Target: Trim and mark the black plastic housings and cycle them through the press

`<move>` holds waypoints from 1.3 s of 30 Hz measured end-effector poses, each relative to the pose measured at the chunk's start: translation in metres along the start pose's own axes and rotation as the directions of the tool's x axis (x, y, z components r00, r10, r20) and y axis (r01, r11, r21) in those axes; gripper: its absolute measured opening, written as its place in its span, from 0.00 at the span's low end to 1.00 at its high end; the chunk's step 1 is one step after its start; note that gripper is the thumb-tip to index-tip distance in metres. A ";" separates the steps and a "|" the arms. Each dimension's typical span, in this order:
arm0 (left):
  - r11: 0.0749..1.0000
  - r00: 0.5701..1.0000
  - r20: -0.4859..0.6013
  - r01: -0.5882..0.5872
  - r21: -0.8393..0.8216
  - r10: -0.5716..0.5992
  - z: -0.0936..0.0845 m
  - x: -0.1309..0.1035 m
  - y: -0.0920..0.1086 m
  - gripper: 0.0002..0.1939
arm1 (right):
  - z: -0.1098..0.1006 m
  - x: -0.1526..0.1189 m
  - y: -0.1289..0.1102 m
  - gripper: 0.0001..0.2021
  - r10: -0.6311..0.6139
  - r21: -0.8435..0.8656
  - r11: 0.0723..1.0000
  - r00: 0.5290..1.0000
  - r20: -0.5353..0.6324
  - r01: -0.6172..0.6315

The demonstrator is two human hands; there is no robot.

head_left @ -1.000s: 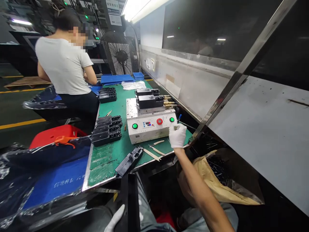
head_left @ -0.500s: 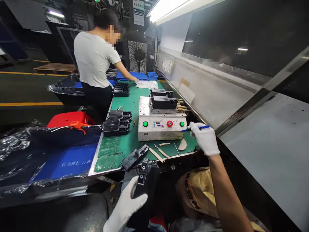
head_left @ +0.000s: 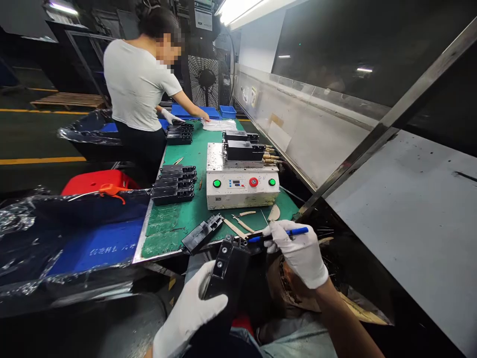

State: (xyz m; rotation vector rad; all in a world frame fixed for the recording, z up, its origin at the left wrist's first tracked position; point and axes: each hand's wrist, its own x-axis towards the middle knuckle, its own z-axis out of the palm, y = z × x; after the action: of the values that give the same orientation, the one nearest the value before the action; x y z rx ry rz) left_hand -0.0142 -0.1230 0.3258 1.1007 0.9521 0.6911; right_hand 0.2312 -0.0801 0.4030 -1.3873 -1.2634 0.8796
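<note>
My left hand (head_left: 192, 308), in a white glove, is wrapped round a long black plastic housing (head_left: 227, 278) with two screw-like metal spots near its upper end. Its lower part fades into shadow over my lap. In my gloved right hand (head_left: 296, 251) a blue pen (head_left: 276, 236) is pinched, its tip pointing left at the housing's top corner; I cannot tell whether they touch. Another black housing (head_left: 203, 233) lies slanted at the green table's near edge. Beside it are a flat beige stick (head_left: 234, 228), beige-handled nippers (head_left: 244, 222) and a beige half-round piece (head_left: 274, 213).
A white control box (head_left: 242, 194) with green and red buttons carries black housings (head_left: 244, 150). More housings (head_left: 174, 185) are lined up on the table's left. A co-worker (head_left: 136, 84) stands at the far left side. Blue-lined bins (head_left: 100, 246) and a red stool (head_left: 97, 181) flank the table.
My right hand with the pen has come down and left, from beside the control box to the housing's top end. The co-worker's gloved hand has come into view over the far housings.
</note>
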 end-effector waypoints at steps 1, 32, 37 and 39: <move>1.000 1.000 0.005 0.004 -0.003 -0.004 0.001 -0.002 0.001 0.39 | -0.002 -0.001 0.000 0.19 -0.014 -0.014 1.000 1.000 -0.020 0.014; 0.975 0.995 -0.090 0.060 0.216 -0.042 0.020 -0.009 0.009 0.29 | 0.021 -0.025 -0.001 0.17 -0.321 -0.199 0.918 0.937 0.139 0.344; 0.974 0.993 -0.102 0.087 0.210 -0.066 0.020 -0.008 0.009 0.29 | 0.020 -0.032 -0.009 0.17 -0.328 -0.178 0.922 0.938 0.113 0.344; 0.977 0.994 -0.098 0.068 0.203 -0.049 0.020 -0.007 0.009 0.28 | 0.021 -0.037 -0.011 0.17 -0.322 -0.170 0.925 0.938 0.128 0.341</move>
State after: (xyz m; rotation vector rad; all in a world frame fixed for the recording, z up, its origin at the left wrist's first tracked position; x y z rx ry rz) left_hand 0.0005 -0.1344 0.3398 1.2255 1.1514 0.6090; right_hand 0.2022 -0.1127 0.4052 -1.2352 -1.6368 0.6092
